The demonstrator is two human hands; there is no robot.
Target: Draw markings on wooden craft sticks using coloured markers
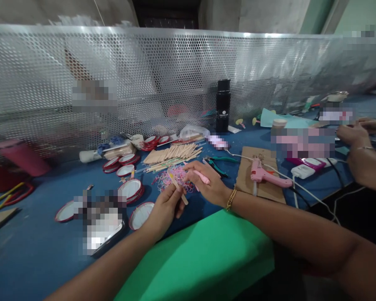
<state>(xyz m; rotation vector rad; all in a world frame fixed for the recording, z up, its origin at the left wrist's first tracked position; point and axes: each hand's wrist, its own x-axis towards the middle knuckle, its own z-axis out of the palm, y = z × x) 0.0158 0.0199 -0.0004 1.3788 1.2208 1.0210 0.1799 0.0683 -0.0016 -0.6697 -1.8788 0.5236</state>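
Observation:
My left hand (166,205) pinches a flat wooden craft stick (174,180), tilted, with a small yellow spot near its upper end. Close on its right, my right hand (213,186) is closed around a pink pen-like tool (202,177); its working tip cannot be made out. Under and behind both hands lies a loose heap of small multicoloured rubber bands (163,177). A pile of plain craft sticks (172,154) spreads out just beyond the heap. Left of my left hand are round red-rimmed discs with pale faces (130,187).
A pink glue gun (268,175) rests on cardboard (246,161) at the right, its cords trailing. Green-handled pliers (221,159) and a black flask (223,106) stand behind. A blurred-out device (108,238) lies left. A co-worker's hands (355,133) work at far right.

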